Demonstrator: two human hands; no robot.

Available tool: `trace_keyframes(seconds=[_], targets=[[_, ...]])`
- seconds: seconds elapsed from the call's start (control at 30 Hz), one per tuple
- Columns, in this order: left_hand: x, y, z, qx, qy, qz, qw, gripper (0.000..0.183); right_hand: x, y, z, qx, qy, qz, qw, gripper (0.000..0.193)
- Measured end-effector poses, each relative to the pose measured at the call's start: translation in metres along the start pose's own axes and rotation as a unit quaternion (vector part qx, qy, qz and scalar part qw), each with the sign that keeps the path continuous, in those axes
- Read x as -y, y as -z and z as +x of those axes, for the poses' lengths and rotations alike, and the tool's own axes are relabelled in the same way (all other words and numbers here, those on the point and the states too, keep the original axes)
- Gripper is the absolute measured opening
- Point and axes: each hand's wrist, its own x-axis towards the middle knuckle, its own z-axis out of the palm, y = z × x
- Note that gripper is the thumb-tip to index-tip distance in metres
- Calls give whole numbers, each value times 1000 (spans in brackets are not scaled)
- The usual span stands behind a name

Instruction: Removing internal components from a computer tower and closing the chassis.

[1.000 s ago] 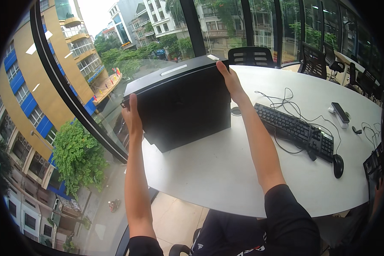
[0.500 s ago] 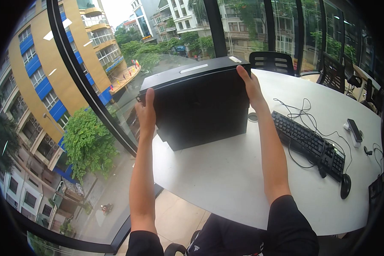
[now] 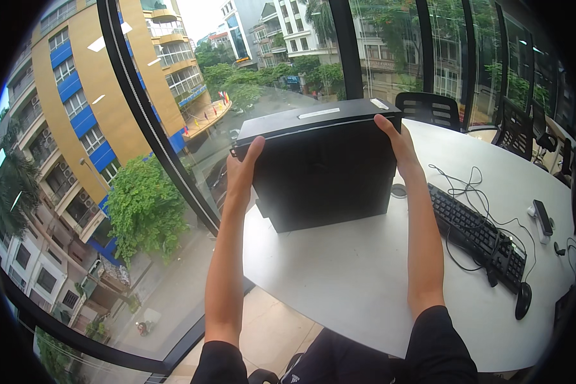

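A black computer case (image 3: 326, 176) stands upright over the white table (image 3: 339, 275), its broad dark side facing me. Its narrow top carries pale labels. Whether its lower edge rests fully on the tabletop, I cannot tell. My left hand (image 3: 244, 165) grips the upper left edge, thumb on the near face and fingers mostly hidden behind. At the upper right corner my right hand (image 3: 403, 150) holds the case the same way, thumb in front.
To the right lie a black keyboard (image 3: 477, 233) with a tangled cable, a black mouse (image 3: 523, 301) and a small black-and-white device (image 3: 542, 221). A round cable hole (image 3: 399, 191) is beside the case. Tall windows rise at the left and back; a mesh chair (image 3: 429, 110) stands behind the table.
The whole view has shifted, so the case, hands and table appear farther right and slightly lower. Both hands keep their hold; the case has barely moved relative to the table.
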Motion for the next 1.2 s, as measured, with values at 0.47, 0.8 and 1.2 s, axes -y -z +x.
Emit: trace_keyframes(seconds=[0.47, 0.8, 1.2], targets=[[-3, 0, 0, 20, -74, 96, 992, 59, -9, -1, 5, -30, 31, -10, 999, 77], [-64, 17, 27, 31, -249, 298, 921, 93, -5, -3, -1, -22, 44, -20, 999, 77], [-116, -72, 60, 393, -83, 513, 758, 119, -5, -2, 0, -18, 67, -11, 998, 80]])
